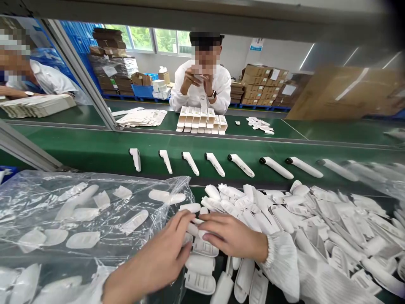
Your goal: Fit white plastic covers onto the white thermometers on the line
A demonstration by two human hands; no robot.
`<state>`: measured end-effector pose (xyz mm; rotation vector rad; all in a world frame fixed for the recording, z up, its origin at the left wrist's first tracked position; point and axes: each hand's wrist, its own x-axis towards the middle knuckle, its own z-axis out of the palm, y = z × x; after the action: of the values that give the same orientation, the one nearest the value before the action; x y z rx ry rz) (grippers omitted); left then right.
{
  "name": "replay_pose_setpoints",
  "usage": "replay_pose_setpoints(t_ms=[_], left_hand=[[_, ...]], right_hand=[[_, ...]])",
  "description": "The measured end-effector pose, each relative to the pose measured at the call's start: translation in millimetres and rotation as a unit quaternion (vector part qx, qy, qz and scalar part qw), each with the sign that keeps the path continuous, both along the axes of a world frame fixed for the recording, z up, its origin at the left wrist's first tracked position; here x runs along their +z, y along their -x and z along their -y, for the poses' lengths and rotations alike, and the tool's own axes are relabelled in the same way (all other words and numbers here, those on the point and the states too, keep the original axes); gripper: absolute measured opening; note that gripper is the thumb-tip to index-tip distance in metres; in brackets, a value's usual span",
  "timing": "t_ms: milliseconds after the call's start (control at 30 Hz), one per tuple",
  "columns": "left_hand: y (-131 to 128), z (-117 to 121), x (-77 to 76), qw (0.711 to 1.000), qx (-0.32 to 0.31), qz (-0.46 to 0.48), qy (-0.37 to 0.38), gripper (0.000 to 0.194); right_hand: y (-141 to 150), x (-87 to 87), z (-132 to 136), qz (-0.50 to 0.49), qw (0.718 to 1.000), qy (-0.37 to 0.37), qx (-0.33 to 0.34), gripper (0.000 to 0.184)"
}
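Note:
My left hand (158, 259) and my right hand (230, 234) meet low in the middle of the view, fingertips together on a small white plastic part (193, 229) at the edge of a pile of white plastic shells (316, 219). Both hands have their fingers curled and pinched on that part. My right wrist wears a white cuffed sleeve (284, 266). A clear plastic bag (79, 219) with more white parts lies under and left of my left hand.
A row of white handheld devices (215, 164) lies on the green conveyor belt (79, 150) beyond the pile. Across it a person in white (202, 84) holds something up, with white boxes (202, 120) before them. Another person (38, 76) sits far left. Cardboard cartons (262, 86) stand behind.

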<state>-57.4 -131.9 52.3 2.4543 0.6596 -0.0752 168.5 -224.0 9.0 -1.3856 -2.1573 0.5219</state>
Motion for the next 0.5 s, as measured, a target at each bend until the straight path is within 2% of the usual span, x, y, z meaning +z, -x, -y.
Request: replay_pose_setpoints(t_ms=[100, 267, 400, 500], left_hand=[[-23.7, -13.5, -20.8, 0.998, 0.018, -0.027, -0.044, 0.055], [-23.6, -30.5, -37.4, 0.993, -0.009, -0.030, -0.114, 0.042], [-26.2, -35.4, -35.8, 0.989, -0.024, -0.035, -0.140, 0.029], [-31.5, -40.9, -22.8, 0.990, -0.047, -0.023, -0.132, 0.024]], right_hand=[[-9.1, 4.1, 4.0, -0.094, 0.994, 0.018, -0.047, 0.025], [-27.5, 18.2, 4.0, -0.184, 0.975, 0.062, -0.111, 0.022], [-39.1, 13.3, 0.0, -0.276, 0.938, 0.113, -0.176, 0.029], [-49.2, 9.2, -0.6, -0.302, 0.921, 0.138, -0.206, 0.026]])
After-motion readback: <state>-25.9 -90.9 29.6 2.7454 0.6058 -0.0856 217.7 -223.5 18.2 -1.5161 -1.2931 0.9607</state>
